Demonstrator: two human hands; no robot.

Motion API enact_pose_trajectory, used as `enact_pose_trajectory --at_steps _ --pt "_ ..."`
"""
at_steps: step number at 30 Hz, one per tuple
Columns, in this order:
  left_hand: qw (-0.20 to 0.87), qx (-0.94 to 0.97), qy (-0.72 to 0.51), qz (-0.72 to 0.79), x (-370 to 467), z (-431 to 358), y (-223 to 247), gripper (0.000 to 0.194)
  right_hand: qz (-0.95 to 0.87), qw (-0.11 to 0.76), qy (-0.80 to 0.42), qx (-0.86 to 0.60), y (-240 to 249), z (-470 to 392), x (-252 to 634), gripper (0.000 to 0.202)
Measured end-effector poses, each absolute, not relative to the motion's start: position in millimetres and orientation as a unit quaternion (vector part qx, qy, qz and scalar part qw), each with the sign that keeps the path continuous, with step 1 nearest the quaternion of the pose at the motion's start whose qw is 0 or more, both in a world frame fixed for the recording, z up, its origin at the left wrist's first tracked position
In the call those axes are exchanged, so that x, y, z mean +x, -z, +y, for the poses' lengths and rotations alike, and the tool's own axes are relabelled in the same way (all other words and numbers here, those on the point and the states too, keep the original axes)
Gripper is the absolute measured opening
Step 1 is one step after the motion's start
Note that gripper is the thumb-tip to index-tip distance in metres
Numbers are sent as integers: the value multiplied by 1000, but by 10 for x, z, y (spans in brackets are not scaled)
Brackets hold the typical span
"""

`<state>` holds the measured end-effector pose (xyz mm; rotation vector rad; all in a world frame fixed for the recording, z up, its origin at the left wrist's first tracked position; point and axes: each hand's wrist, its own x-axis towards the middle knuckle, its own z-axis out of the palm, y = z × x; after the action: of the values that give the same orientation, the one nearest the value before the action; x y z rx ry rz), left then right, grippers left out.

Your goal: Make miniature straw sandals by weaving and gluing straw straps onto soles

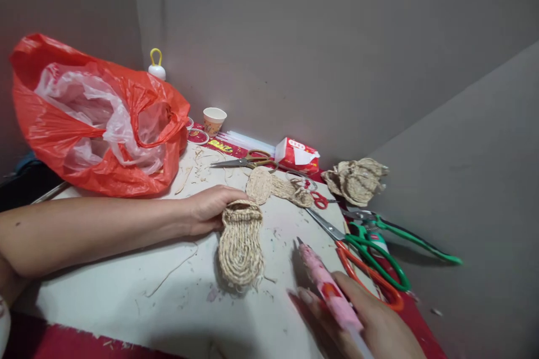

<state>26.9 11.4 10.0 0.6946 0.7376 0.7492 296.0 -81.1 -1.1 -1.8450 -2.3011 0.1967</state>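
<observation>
A small woven straw slipper (241, 247) lies on the white board, its opening toward the far side. My left hand (213, 208) is closed on the slipper's far end at its left edge, the fingertips partly hidden behind it. To the right, my right hand (357, 314) grips a pink glue gun (330, 291), its dark nozzle pointing up and away, apart from the slipper. Just beyond the slipper lie an oval straw sole (259, 185) and another woven straw piece (290, 189).
A red plastic bag (101, 123) stands at the left, near a paper cup (214, 120). Brown-handled scissors (252, 160), orange-handled scissors (362, 269) and green-handled pliers (412, 238) lie around the white board (177, 303). A straw bundle (357, 180) and red box (297, 155) sit behind.
</observation>
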Motion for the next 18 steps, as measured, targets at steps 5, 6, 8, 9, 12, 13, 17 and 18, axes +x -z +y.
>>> enact_pose_trajectory --at_steps 5,6,8,9,12,13,17,18 --pt "828 304 -340 325 210 199 -176 14 -790 35 -52 -610 21 -731 3124 19" --pt "830 301 -339 324 202 215 -180 14 -792 31 -51 -607 17 -719 3161 21" --pt "833 296 -338 323 192 239 -177 14 -798 16 -63 -599 -17 -697 3232 28" --pt "834 295 -337 323 190 245 -173 13 -802 9 -68 -593 -48 -688 3259 31" --pt "836 294 -329 327 190 241 -165 11 -822 31 -47 -567 -166 -681 3227 34" --pt "836 294 -326 328 192 234 -164 9 -829 52 -35 -555 -199 -685 3158 32" --pt "840 300 -321 318 204 192 -167 7 -854 90 -77 -507 -212 -701 2620 18" --pt "840 304 -319 315 209 181 -166 7 -866 56 -80 -491 -185 -694 2470 15"
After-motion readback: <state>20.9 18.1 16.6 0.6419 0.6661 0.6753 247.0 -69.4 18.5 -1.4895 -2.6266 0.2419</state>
